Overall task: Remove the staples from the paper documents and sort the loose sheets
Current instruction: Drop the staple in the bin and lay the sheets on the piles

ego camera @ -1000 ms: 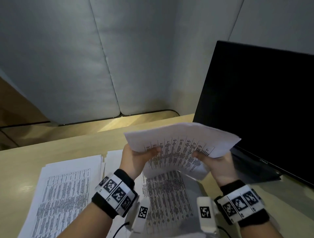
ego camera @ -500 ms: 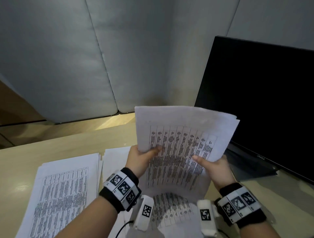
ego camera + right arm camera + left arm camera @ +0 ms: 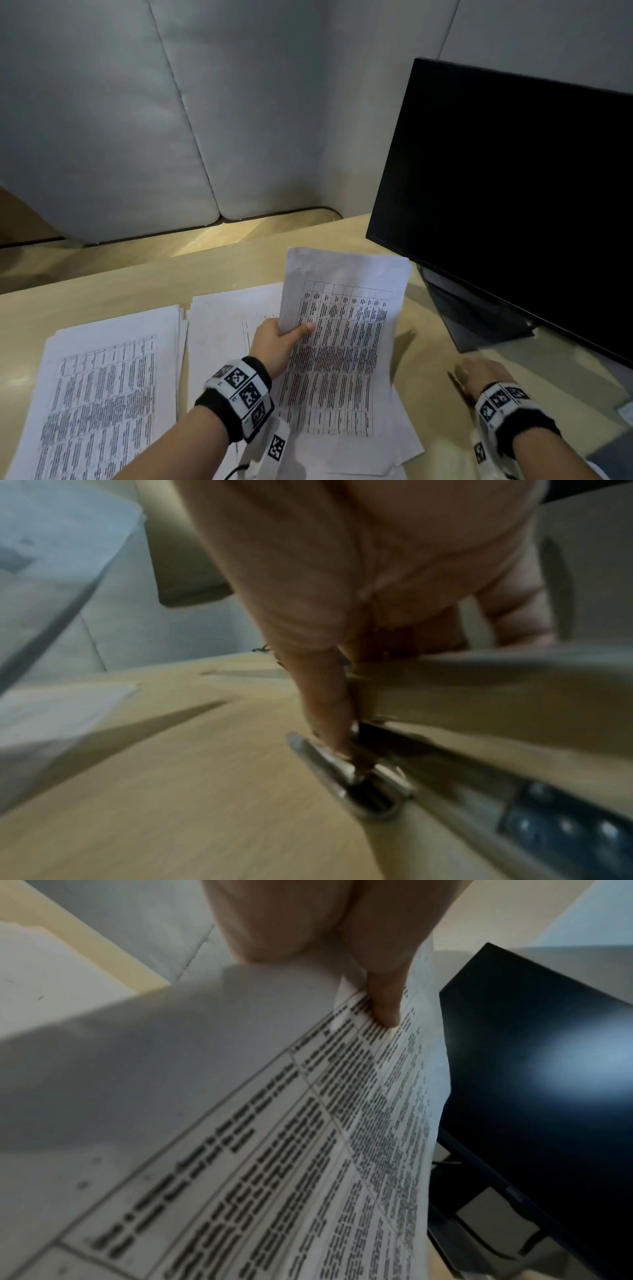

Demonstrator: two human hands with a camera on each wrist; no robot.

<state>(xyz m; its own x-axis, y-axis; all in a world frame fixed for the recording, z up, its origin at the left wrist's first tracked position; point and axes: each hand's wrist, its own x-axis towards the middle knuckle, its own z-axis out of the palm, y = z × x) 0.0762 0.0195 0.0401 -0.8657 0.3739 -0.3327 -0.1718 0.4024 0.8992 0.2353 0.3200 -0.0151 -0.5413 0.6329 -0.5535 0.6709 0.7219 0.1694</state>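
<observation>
My left hand holds a printed document by its left edge, thumb on the top page, tilted up over the desk. In the left wrist view the thumb presses on the table print of the document. My right hand is down on the desk to the right, apart from the paper. In the blurred right wrist view its fingers curl round a beige stapler-like tool with a metal front; the thumb lies against the metal tip.
A stack of printed sheets lies at the left of the wooden desk, more sheets in the middle under the held document. A black monitor on its stand fills the right. Grey padded panels close the back.
My right hand has let go of the document and dropped to the desk at the right, onto the tool. The left hand alone has lowered the document.
</observation>
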